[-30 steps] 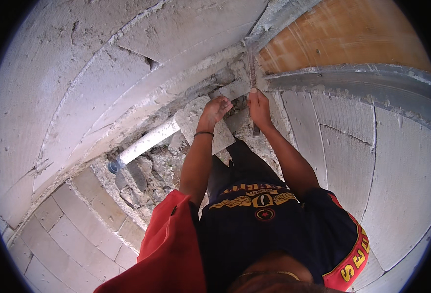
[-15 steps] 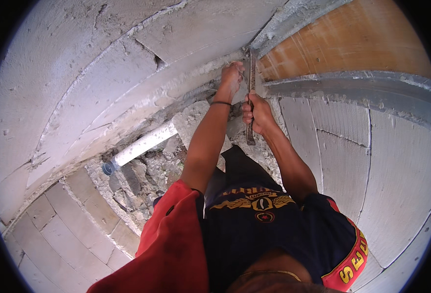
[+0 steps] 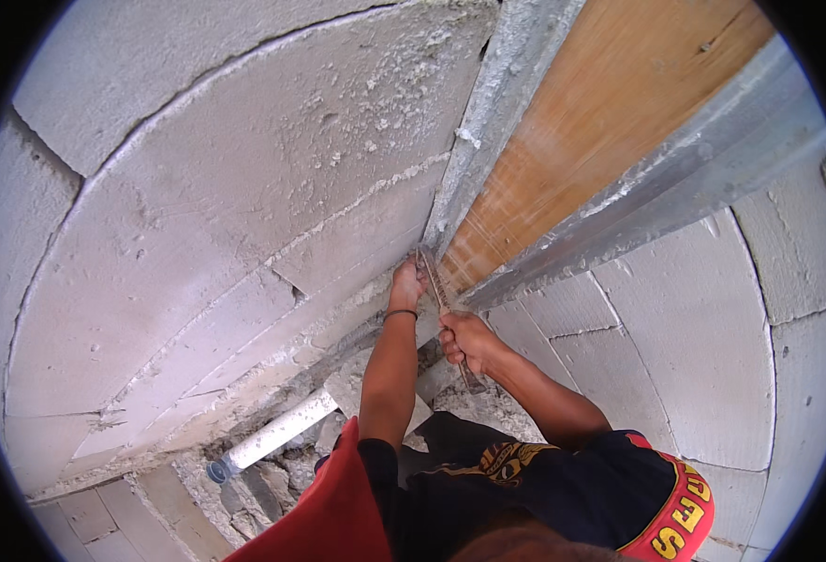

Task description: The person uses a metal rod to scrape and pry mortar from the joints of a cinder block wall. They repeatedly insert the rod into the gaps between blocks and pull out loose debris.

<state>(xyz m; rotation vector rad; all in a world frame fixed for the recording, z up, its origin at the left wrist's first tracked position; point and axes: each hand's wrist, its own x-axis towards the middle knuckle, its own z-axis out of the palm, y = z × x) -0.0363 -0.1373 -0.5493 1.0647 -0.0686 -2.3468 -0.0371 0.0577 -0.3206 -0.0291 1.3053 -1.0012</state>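
Observation:
My right hand (image 3: 466, 339) is wrapped round a long, narrow tool with a ribbed shaft (image 3: 436, 288). The shaft slants up and left from my fist, and its darker lower end sticks out below. Its upper end reaches the corner where the pale block wall (image 3: 329, 253) meets the grey metal frame (image 3: 502, 103). Just left of that end, my left hand (image 3: 407, 284) is closed with curled fingers, close against the wall and frame. What those fingers hold, if anything, is hidden.
A brown wooden panel (image 3: 600, 122) fills the metal frame. Below left, a white pipe (image 3: 282, 431) with a blue-grey end lies over broken rubble (image 3: 268, 492). Another block wall (image 3: 675, 337) rises on the right. A concrete lump (image 3: 346, 386) sits beside my left forearm.
The view has tilted upward, showing more of the frame and panel, and both hands sit lower in it. The tool's upper end now leans further left. Both grips look unchanged.

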